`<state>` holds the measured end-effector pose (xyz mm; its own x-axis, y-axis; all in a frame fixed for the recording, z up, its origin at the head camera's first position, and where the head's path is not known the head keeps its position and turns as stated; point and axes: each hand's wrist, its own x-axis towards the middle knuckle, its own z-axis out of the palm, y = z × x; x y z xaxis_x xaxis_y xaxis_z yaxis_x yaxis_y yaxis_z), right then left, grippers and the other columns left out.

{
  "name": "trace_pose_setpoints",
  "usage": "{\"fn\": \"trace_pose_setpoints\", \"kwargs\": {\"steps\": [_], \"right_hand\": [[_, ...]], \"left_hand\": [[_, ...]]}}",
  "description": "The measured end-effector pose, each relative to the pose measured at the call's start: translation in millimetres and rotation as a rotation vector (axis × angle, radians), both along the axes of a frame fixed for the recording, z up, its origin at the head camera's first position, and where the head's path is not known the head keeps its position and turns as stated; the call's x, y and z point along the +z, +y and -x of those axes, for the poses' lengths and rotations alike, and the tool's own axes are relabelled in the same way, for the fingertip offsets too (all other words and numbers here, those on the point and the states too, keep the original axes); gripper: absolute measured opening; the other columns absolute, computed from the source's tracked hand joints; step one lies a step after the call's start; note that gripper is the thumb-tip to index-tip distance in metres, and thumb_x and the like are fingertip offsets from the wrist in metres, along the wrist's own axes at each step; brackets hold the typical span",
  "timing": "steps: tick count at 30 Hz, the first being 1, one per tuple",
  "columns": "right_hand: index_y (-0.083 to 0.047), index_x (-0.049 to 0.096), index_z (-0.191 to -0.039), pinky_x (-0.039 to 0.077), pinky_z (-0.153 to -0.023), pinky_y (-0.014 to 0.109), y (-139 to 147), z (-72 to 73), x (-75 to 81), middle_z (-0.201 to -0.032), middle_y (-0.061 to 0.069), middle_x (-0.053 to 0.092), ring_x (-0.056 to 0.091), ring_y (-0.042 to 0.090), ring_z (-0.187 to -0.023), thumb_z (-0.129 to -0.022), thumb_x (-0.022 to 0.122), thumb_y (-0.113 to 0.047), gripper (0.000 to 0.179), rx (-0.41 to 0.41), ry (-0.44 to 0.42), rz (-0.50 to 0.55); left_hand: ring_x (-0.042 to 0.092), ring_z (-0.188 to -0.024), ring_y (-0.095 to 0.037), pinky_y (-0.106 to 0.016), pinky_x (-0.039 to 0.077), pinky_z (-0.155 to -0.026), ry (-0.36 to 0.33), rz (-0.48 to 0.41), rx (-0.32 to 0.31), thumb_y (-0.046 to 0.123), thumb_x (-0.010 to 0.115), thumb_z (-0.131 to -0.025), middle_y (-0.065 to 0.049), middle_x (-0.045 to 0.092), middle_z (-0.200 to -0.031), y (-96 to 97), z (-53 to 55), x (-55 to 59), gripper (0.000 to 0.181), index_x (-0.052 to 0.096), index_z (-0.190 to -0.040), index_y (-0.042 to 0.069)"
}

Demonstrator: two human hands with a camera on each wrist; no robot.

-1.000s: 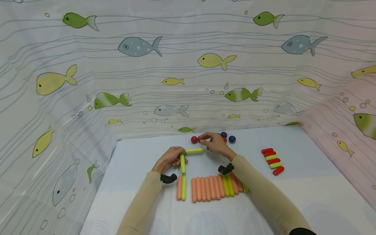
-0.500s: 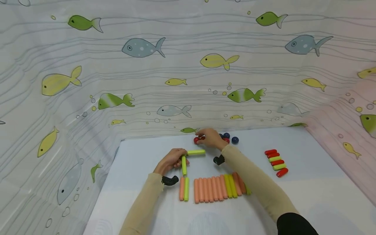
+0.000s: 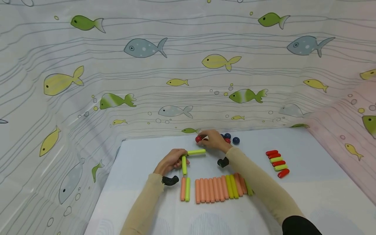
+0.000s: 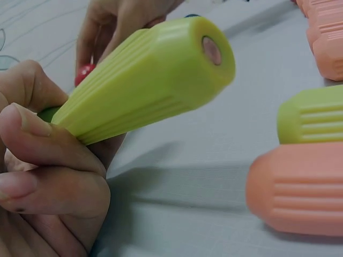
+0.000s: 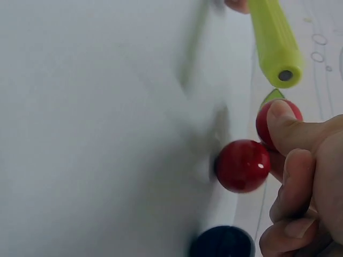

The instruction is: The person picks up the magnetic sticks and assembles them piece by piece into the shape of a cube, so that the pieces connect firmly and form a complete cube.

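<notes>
My left hand [image 3: 173,159] holds two lime-green magnetic rods where their ends meet. One rod [image 3: 196,152] points right and the other [image 3: 184,165] points toward me, roughly at a right angle. In the left wrist view, a round metal tip shows on the near end of a lime rod [image 4: 139,80]. My right hand [image 3: 213,140] pinches a red ball [image 5: 262,126] between thumb and fingers, near the back of the table. A second red ball [image 5: 244,166] is right beside it, below the thumb; whether they touch is hard to tell.
Dark blue balls [image 3: 236,140] and another red ball [image 3: 227,140] lie behind my right hand. Nearer me is a row of salmon rods [image 3: 211,190] with yellow rods [image 3: 232,186], plus a salmon-and-lime pair [image 3: 187,189]. Several short red and lime rods [image 3: 276,160] lie right.
My right hand has moved slightly left from one red ball to the leftmost one, which its fingertips now pinch. The left hand keeps its hold on the rods. The head view shifted slightly.
</notes>
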<state>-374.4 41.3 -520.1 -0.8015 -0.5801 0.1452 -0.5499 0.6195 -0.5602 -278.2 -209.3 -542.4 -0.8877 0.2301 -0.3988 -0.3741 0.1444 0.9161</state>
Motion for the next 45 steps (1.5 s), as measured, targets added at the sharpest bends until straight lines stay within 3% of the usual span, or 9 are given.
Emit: {"fn": "trace_pose_setpoints", "kwargs": {"steps": [3, 10, 15, 19, 28, 41, 45], "right_hand": [[-0.009, 0.071, -0.135, 0.053, -0.108, 0.048, 12.8, -4.5, 0.6, -0.125, 0.007, 0.078, 0.070, 0.026, -0.119, -0.096, 0.081, -0.023, 0.043, -0.014, 0.005, 0.056], [-0.007, 0.073, -0.131, 0.058, -0.098, 0.049, 49.3, -25.9, 2.2, -0.123, 0.013, 0.078, 0.072, 0.030, -0.116, -0.095, 0.082, -0.021, 0.040, -0.007, 0.031, 0.121], [-0.008, 0.075, -0.129, 0.059, -0.088, 0.042, 69.0, -40.1, -4.1, -0.118, 0.008, 0.079, 0.072, 0.025, -0.108, -0.095, 0.082, -0.023, 0.038, 0.009, -0.008, 0.082], [-0.009, 0.075, -0.127, 0.059, -0.094, 0.044, 77.8, -46.2, -11.1, -0.115, 0.005, 0.079, 0.072, 0.025, -0.111, -0.095, 0.082, -0.023, 0.035, 0.013, -0.056, 0.065], [-0.010, 0.075, -0.127, 0.058, -0.099, 0.046, 78.2, -46.6, -14.6, -0.115, 0.003, 0.078, 0.070, 0.023, -0.111, -0.095, 0.081, -0.020, 0.034, 0.024, -0.132, 0.066], [-0.011, 0.074, -0.127, 0.061, -0.083, 0.034, 62.8, -51.7, -4.2, -0.117, 0.005, 0.077, 0.068, 0.020, -0.101, -0.094, 0.083, -0.022, 0.036, 0.058, -0.172, 0.093], [-0.011, 0.074, -0.127, 0.060, -0.093, 0.038, 61.8, -52.5, -2.7, -0.118, 0.004, 0.076, 0.069, 0.022, -0.109, -0.095, 0.082, -0.022, 0.035, 0.049, -0.169, 0.093]], "left_hand": [[0.039, -0.041, -0.001, -0.017, 0.031, -0.040, 0.001, -0.004, -0.001, 0.022, 0.054, -0.104, -0.007, 0.075, -0.076, 0.6, 0.4, -0.5, 0.031, 0.062, -0.119, -0.004], [0.040, -0.041, -0.001, -0.017, 0.033, -0.039, 0.001, -0.006, -0.004, 0.021, 0.054, -0.104, -0.008, 0.075, -0.075, 0.5, 1.8, -0.7, 0.030, 0.063, -0.118, -0.003], [0.040, -0.041, -0.001, -0.017, 0.033, -0.039, -0.015, -0.003, 0.014, 0.020, 0.055, -0.103, -0.008, 0.075, -0.075, -1.9, 1.5, 0.9, 0.028, 0.063, -0.116, -0.003], [0.040, -0.042, -0.001, -0.017, 0.033, -0.040, -0.022, -0.006, 0.015, 0.020, 0.055, -0.103, -0.008, 0.075, -0.075, -3.0, 1.2, 1.6, 0.028, 0.062, -0.116, -0.003], [0.040, -0.042, -0.002, -0.017, 0.034, -0.040, -0.016, 0.002, -0.001, 0.021, 0.055, -0.104, -0.008, 0.075, -0.076, -1.6, 2.2, 1.3, 0.027, 0.062, -0.116, -0.002], [0.040, -0.042, -0.001, -0.017, 0.034, -0.040, 0.009, 0.028, -0.022, 0.021, 0.056, -0.104, -0.007, 0.075, -0.074, 3.2, 3.7, 1.1, 0.028, 0.062, -0.116, -0.004], [0.041, -0.041, -0.002, -0.018, 0.033, -0.040, 0.010, 0.022, -0.025, 0.020, 0.055, -0.104, -0.007, 0.075, -0.073, 3.8, 3.3, 1.3, 0.030, 0.062, -0.119, -0.005]]}}
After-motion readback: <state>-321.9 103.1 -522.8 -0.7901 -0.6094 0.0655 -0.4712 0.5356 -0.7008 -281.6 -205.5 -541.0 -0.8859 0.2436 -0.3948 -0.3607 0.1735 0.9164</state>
